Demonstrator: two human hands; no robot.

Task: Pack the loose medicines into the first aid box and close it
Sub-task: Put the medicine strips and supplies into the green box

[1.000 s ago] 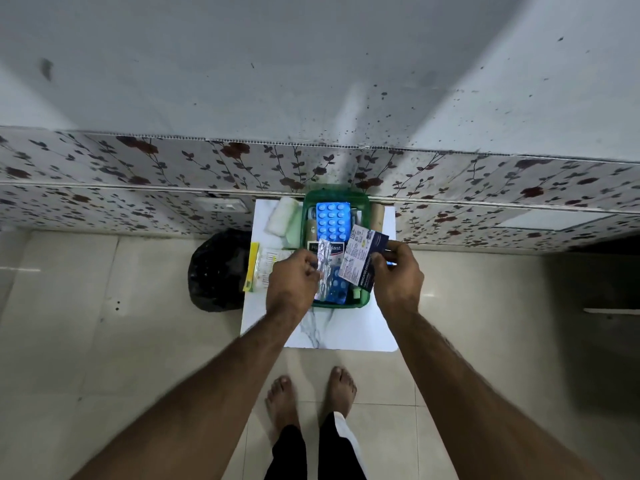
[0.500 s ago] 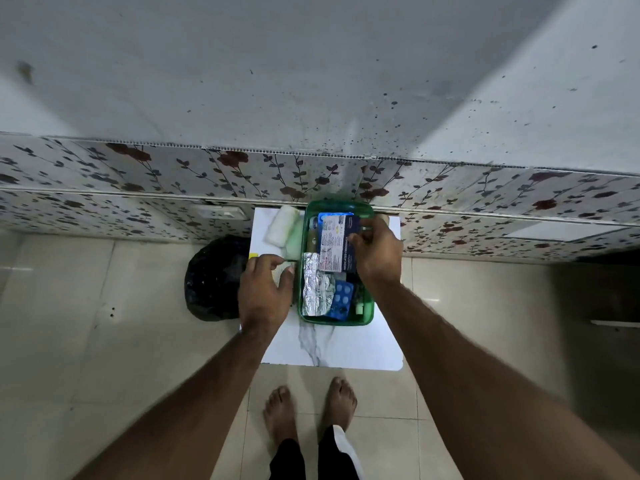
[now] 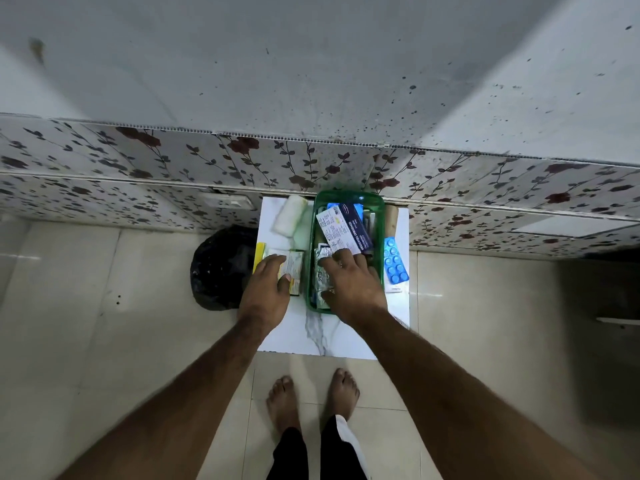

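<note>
The green first aid box point(image 3: 380, 216) stands open at the back of a small white marble table point(image 3: 332, 336). A white-and-navy dressing packet point(image 3: 346, 230) and a silver foil strip point(image 3: 320, 268) lie inside it. My right hand point(image 3: 351, 289) rests flat in the near half of the box, fingers spread over the contents, holding nothing. My left hand point(image 3: 265, 287) is left of the box, its fingers and thumb closed around a yellow-and-white medicine packet point(image 3: 295, 266) on the table. A blue blister strip point(image 3: 395, 261) lies loose, right of the box.
A white bandage roll point(image 3: 290, 216) and a pale translucent piece point(image 3: 303, 232) lie at the table's back left. A brown roll point(image 3: 391, 220) sits behind the blister strip. A black bag point(image 3: 221, 268) is on the floor to the left. A floral-panelled wall point(image 3: 173, 174) rises directly behind.
My right hand laid the dressing packet in the box and slid back to the near end. My left hand moved onto the yellow-and-white packet and closed on it.
</note>
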